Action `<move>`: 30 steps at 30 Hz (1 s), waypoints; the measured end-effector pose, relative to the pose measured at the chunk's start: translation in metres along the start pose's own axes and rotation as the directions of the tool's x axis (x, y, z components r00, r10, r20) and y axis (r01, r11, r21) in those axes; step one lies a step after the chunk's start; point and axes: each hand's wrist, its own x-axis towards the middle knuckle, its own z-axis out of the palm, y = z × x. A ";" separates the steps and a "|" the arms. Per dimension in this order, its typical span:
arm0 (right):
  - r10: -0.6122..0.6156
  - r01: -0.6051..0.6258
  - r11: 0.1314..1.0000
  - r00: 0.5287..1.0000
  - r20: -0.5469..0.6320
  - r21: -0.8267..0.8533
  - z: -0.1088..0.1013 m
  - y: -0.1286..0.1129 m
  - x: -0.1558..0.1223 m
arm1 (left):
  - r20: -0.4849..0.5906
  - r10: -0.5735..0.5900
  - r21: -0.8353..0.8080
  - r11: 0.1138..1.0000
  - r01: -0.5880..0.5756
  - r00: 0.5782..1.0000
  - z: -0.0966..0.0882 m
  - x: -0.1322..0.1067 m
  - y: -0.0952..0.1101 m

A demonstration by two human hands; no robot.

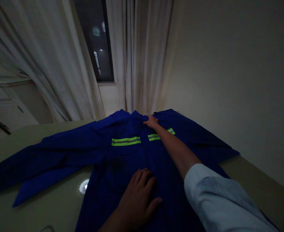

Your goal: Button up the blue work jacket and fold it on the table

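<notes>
A blue work jacket (112,154) with yellow-green reflective stripes (126,141) lies spread on a pale table (30,206), sleeves out to both sides. My left hand (138,196) rests flat on the jacket's lower front, fingers stretched out. My right hand (151,121) reaches far across to the collar and its fingers are closed on the cloth there. A light grey sleeve covers my right upper arm.
White curtains (137,54) hang behind the table on either side of a dark window (95,38). A plain wall fills the right side. A small bright round spot (83,186) shows on the table beside the jacket. A pale cabinet stands at the left.
</notes>
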 end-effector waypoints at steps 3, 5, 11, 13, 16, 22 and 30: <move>-0.150 0.152 0.987 0.988 -0.029 0.059 -0.020 0.006 -0.020 | -0.009 -0.008 0.011 1.000 0.008 1.000 0.000 0.000 0.001; -0.246 0.247 0.966 0.969 -0.027 0.076 -0.036 0.018 -0.046 | -0.022 -0.008 0.018 1.000 0.008 1.000 0.001 0.000 0.001; -0.257 0.244 0.965 0.954 0.152 0.094 -0.066 0.050 -0.116 | -0.082 0.003 0.039 0.999 0.000 0.997 0.003 0.001 0.003; -0.229 0.220 0.973 0.964 0.138 0.077 -0.067 0.044 -0.123 | -0.097 0.017 0.042 0.999 -0.013 0.995 0.004 0.001 0.002; -0.335 0.331 0.939 0.942 0.034 0.094 -0.059 0.019 -0.126 | -0.111 0.038 0.040 0.999 -0.034 0.993 0.006 0.002 0.000; -0.368 0.333 0.913 0.921 0.127 0.234 -0.042 -0.004 -0.139 | -0.131 0.052 0.052 0.998 -0.046 0.990 0.010 0.000 -0.004; 0.546 -0.488 0.834 0.666 -0.509 0.256 -0.155 0.122 -0.153 | -0.164 0.072 0.067 0.996 -0.062 0.984 0.016 0.001 -0.010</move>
